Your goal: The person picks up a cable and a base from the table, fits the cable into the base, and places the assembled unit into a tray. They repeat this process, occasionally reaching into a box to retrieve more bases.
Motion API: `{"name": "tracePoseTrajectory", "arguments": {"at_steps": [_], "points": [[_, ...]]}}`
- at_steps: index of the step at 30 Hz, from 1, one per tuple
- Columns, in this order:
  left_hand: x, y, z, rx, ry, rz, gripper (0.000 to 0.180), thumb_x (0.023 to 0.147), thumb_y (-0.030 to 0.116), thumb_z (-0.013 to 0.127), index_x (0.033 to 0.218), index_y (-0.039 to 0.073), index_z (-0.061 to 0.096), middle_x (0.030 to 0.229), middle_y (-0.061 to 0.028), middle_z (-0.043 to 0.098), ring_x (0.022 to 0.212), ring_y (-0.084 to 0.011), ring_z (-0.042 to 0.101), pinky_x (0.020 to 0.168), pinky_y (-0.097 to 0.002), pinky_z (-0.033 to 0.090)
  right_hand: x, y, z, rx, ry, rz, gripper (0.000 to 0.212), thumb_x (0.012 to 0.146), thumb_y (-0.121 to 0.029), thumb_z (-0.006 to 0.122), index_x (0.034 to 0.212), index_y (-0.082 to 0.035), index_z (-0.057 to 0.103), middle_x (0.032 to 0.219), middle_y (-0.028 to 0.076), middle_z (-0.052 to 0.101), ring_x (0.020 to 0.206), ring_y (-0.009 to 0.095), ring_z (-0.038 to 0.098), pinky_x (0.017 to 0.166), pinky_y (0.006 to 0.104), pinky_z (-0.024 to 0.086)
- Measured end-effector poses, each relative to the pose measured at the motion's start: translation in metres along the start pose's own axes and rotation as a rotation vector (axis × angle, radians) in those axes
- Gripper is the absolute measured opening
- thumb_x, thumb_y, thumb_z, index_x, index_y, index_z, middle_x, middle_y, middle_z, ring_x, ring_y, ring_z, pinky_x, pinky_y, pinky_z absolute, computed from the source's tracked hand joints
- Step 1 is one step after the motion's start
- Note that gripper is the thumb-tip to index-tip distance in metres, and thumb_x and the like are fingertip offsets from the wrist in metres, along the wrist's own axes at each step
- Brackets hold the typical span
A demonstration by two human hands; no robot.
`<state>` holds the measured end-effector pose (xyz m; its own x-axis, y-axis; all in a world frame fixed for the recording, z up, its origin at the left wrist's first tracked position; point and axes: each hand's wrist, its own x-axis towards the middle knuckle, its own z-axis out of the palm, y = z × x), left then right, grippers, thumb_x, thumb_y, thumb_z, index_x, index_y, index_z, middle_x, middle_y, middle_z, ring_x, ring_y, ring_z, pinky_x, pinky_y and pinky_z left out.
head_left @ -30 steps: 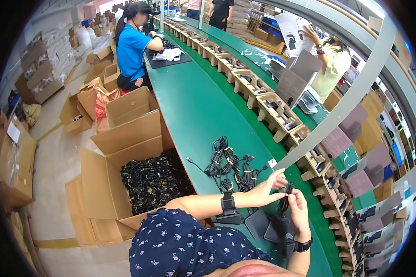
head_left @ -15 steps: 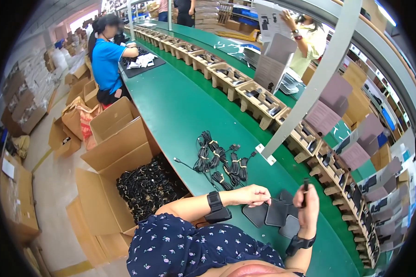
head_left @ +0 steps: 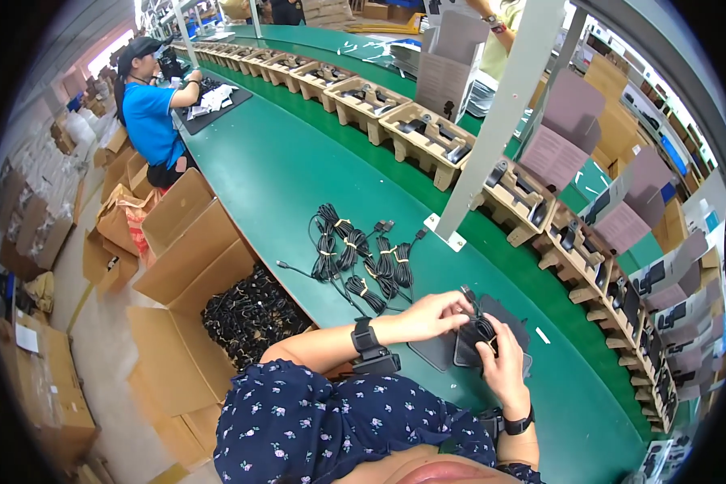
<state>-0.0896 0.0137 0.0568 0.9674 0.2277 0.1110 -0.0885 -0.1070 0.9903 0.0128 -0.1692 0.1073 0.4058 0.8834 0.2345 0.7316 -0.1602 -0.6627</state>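
Note:
A coiled black cable (head_left: 477,329) is held between my two hands, above the dark pads. My right hand (head_left: 504,361) has its fingers and thumb wrapped round the coil. Fingertips of my left hand (head_left: 437,315) pinch the same cable near its plug end, which sticks up beyond them. Several flat, dark, rounded-corner pads (head_left: 433,352) lie on the green table under and around my hands, partly hidden by them. To the left of my hands lies a group of black cable bundles (head_left: 385,264) tied with pale bands, some plugs loose.
An open cardboard box (head_left: 163,343) full of black cables (head_left: 254,319) stands at the table's left edge. Beyond a grey metal post (head_left: 492,129), moulded trays (head_left: 427,133) with black parts run in a line. A person in blue (head_left: 152,121) works at the far left.
My hands have come together over the pads; the right has lowered and moved left with the black cable. My left hand now grips it too. The view has shifted slightly.

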Motion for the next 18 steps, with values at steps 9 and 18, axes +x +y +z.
{"name": "tracePoseTrajectory", "arguments": {"at_steps": [9, 18], "points": [[-0.016, -0.033, -0.057, 1.003, 0.158, 0.322, 0.031, 0.076, 0.017, 0.07, 0.101, 0.004, 0.057, 0.114, -0.0144, 0.055, 0.106, -0.0338, 0.052, 0.092, -0.0417, 0.044, -0.027, 0.105, -0.054, 0.167, 0.323, 0.303, 0.028, 0.092, -0.013, 0.057, 0.115, 0.003, 0.059, 0.1, 0.009, 0.063, 0.088, 0.015, 0.057, 0.078, 0.0263, 0.046], [-0.01, -0.03, -0.06, 1.162, 0.23, 0.211, 0.032, 0.079, 0.013, 0.068, 0.108, 0.005, 0.057, 0.121, -0.0146, 0.053, 0.112, -0.0352, 0.049, 0.096, -0.0439, 0.039, 0.003, 0.176, -0.173, -0.235, 0.825, 0.302, 0.035, 0.094, -0.025, 0.056, 0.115, 0.002, 0.06, 0.104, 0.012, 0.066, 0.093, 0.016, 0.059, 0.083, 0.0291, 0.045]]}}
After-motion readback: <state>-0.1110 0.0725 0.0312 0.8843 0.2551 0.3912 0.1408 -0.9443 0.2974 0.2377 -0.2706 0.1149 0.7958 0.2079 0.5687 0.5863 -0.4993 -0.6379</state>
